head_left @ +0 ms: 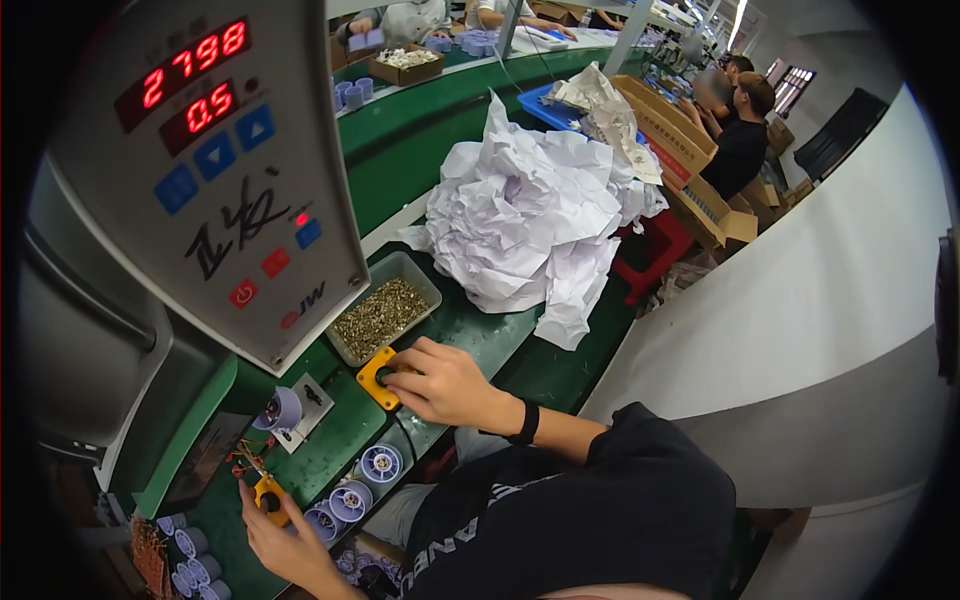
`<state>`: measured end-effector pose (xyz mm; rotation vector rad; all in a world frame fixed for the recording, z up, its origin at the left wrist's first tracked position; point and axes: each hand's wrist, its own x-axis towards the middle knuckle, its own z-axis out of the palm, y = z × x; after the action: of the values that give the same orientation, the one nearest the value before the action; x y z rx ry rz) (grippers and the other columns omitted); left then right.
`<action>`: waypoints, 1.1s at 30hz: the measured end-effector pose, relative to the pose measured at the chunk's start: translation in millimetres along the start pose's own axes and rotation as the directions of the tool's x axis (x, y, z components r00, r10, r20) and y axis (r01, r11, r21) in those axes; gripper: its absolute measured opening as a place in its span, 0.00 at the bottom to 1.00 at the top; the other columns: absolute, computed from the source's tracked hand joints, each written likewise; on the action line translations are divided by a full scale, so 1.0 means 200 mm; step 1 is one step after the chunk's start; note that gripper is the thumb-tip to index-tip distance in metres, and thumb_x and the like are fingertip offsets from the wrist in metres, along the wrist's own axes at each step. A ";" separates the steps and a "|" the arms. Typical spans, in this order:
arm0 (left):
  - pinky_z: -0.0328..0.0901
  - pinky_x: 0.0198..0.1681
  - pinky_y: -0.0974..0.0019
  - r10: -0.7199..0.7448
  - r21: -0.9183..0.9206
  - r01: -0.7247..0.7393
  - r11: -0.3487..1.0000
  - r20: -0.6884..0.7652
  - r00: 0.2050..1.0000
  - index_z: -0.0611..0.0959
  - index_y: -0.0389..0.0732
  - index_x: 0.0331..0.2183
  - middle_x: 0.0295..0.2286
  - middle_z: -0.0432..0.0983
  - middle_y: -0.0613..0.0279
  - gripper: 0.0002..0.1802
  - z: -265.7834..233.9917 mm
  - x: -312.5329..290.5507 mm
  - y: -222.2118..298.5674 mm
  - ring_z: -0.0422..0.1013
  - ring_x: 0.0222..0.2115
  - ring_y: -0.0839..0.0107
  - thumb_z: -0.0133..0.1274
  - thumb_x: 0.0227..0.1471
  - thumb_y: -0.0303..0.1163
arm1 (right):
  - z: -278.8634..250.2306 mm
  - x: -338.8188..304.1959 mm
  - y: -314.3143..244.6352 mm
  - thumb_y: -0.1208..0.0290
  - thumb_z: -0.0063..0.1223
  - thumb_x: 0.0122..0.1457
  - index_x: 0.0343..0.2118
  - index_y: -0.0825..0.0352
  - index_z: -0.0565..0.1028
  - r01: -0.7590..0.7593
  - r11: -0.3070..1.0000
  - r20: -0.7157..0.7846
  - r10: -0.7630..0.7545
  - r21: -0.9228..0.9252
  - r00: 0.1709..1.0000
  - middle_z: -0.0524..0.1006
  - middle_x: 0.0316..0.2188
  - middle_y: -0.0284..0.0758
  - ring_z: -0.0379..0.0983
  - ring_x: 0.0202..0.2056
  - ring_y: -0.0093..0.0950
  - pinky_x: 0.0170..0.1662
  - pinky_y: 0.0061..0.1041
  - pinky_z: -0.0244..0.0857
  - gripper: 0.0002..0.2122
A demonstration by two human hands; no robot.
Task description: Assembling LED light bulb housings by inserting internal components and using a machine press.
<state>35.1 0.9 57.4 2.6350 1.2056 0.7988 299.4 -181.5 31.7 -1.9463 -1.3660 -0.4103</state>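
My right hand (440, 382) lies over a yellow push-button box (378, 378), its fingers bent around the box by the dark button. My left hand (285, 545) is beside a second yellow push-button box (270, 500), fingers stretched out along its side and thumb near the button. Between the boxes, a lilac round plastic housing (283, 409) sits at a grey metal plate (308, 408) below the machine. Several similar housings (381, 463) with spoked ends stand in a row along the bench's near edge.
A machine control panel (215, 190) with red digits looms at the upper left. A clear tub (428, 283) of small brass-coloured parts stands beyond my right hand. Crumpled white paper (530, 210) is heaped behind it. More housings (195, 570) lie lower left. Co-workers (740, 125) sit farther off.
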 end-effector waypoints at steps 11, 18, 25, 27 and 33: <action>0.68 0.47 0.57 -0.023 -0.168 0.018 0.986 -0.027 0.999 0.72 0.39 0.60 0.51 0.74 0.51 0.28 -0.02 0.00 -0.02 0.75 0.43 0.55 0.56 0.60 0.32 | -0.05 0.15 0.10 0.70 0.61 0.52 0.33 0.63 0.81 -0.097 0.974 0.093 0.080 0.204 0.992 0.78 0.33 0.36 0.77 0.36 0.38 0.37 0.36 0.72 0.07; 0.67 0.47 0.61 0.010 -0.418 -0.198 0.887 -0.410 0.912 0.77 0.39 0.56 0.48 0.72 0.56 0.22 -0.26 -0.05 0.10 0.73 0.39 0.62 0.57 0.60 0.28 | 0.14 0.41 0.47 0.68 0.60 0.49 0.32 0.65 0.83 -0.119 0.981 0.340 0.166 -0.154 0.926 0.81 0.29 0.42 0.79 0.34 0.44 0.39 0.40 0.75 0.09; 0.60 0.33 0.58 0.168 -0.741 -0.634 0.220 -0.612 0.773 0.69 0.55 0.63 0.65 0.57 0.81 0.28 -0.65 -0.14 0.40 0.64 0.25 0.69 0.49 0.61 0.36 | 0.25 0.42 0.56 0.69 0.61 0.45 0.26 0.64 0.85 -0.147 0.984 0.482 0.180 -0.106 0.857 0.83 0.27 0.43 0.81 0.34 0.44 0.39 0.40 0.76 0.07; 0.60 0.32 0.57 0.139 -0.799 -0.600 -0.040 -0.599 0.788 0.67 0.58 0.65 0.67 0.52 0.82 0.31 -0.68 -0.17 0.41 0.61 0.23 0.68 0.50 0.61 0.35 | 0.28 0.42 0.56 0.69 0.61 0.45 0.26 0.63 0.85 -0.147 0.985 0.479 0.174 -0.093 0.860 0.83 0.27 0.43 0.81 0.34 0.43 0.40 0.40 0.76 0.06; 0.60 0.31 0.60 -0.043 -0.440 -0.761 -0.476 -0.853 0.520 0.67 0.56 0.64 0.66 0.54 0.84 0.37 -0.59 0.01 0.59 0.64 0.24 0.72 0.56 0.55 0.28 | 0.27 0.40 0.58 0.71 0.61 0.45 0.25 0.63 0.85 -0.208 0.978 0.440 0.202 -0.036 0.875 0.83 0.27 0.42 0.81 0.33 0.42 0.40 0.39 0.76 0.05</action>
<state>53.7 -87.6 197.0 1.0391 -0.8962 1.6608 428.1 -109.9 0.3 -2.2349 -1.4027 0.1584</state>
